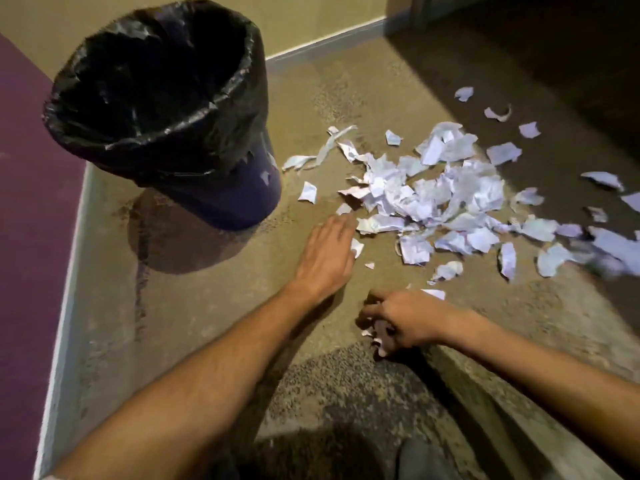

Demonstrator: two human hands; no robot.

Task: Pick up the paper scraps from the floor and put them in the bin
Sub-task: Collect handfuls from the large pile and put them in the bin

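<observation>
Head view of a person crouched over a floor (pixel 214 306), gathering torn paper. The left hand (pixel 325 254) reaches forward with its fingers (pixel 341 226) nearly straight and relaxed, holding nothing; their tips touch the near edge of the paper scraps (pixel 443 199), and one small scrap (pixel 356 247) lies just beside the thumb side. The right hand (pixel 405 320) hangs low nearer the body, its fingers (pixel 381 332) curled round a small bunch of gathered paper (pixel 372 336), of which only a few pale corners show beneath the knuckles. Most scraps lie in a loose heap just beyond the left fingertips and spread to the right, with stray pieces well apart at the far right. The bin (pixel 207 188), lined with a black bag (pixel 104 126), stands to the left of the left fingers, mouth open and tilted toward the camera; its inside is too dark to tell what it holds.

Handling, as judged: the scraps look thin, light and crumpled, so they should crush together easily but may flutter or slip out of a loose grip. A raking sweep of the fingers under the heap's edge, then a closed fistful, would likely carry more than pinching single pieces. Flat pieces on the floor may need a fingernail at one corner.
</observation>
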